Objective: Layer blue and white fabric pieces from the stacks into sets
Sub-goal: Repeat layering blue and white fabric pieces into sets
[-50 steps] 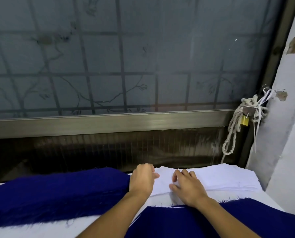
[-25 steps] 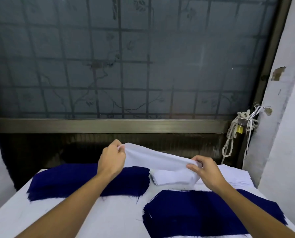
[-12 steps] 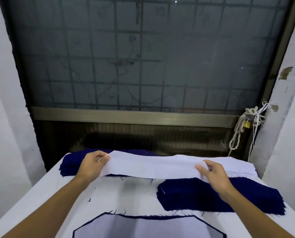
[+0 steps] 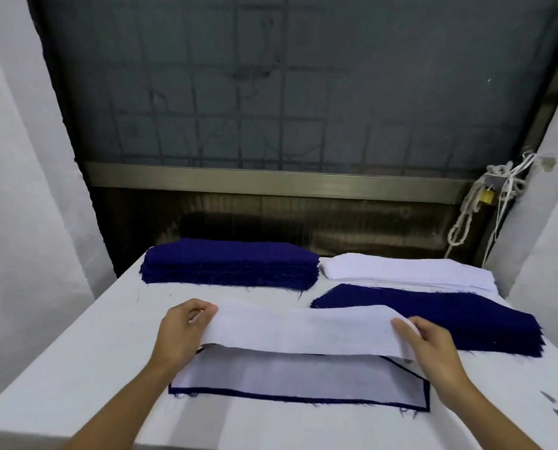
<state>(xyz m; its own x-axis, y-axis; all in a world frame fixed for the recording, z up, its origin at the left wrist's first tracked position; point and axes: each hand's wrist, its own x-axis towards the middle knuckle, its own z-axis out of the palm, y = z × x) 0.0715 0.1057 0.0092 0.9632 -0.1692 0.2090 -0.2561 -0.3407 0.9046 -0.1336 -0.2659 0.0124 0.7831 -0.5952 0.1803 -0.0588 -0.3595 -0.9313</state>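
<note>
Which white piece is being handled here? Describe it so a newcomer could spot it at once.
On the white table, look toward the near edge. The white strip is pinched at its ends by the left hand and the right hand, just above the blue-edged set. Unlike the white stack at the back right, it is one piece, held off the table.
</note>
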